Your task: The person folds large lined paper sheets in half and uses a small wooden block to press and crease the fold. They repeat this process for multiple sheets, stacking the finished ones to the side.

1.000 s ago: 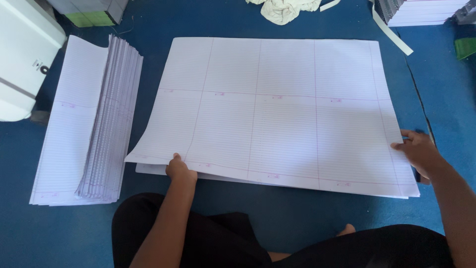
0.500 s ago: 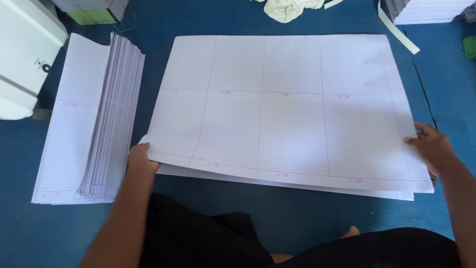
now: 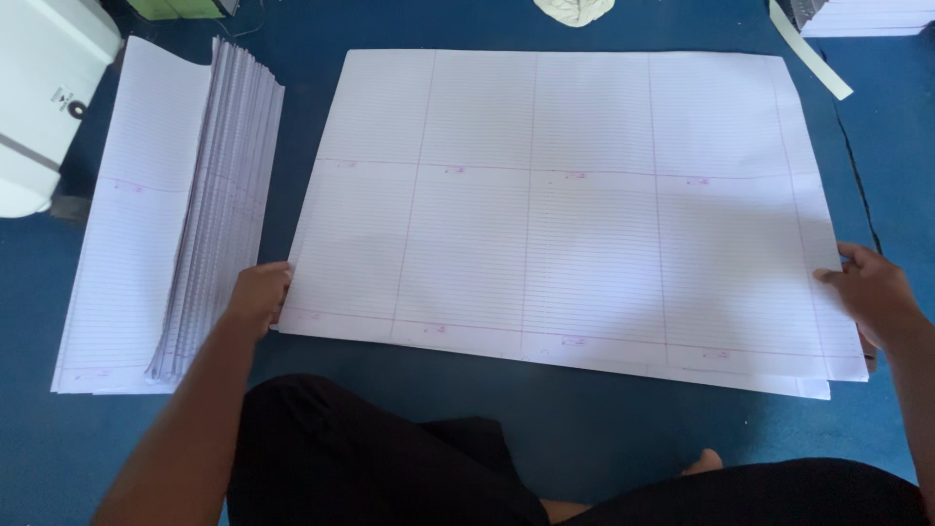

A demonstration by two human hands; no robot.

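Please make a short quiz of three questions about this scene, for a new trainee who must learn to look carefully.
1. True or false: the left hand is at the left edge of the large ruled sheet.
2. Which lies left of the large ruled sheet? A) a stack of folded ruled sheets B) a red bucket C) a metal ruler
3. Where is the right hand placed?

Key
1. True; it is at the lower left edge.
2. A
3. At the right edge of the large ruled sheet, near the lower corner, with the thumb on top. More sheets lie under it on the blue floor.
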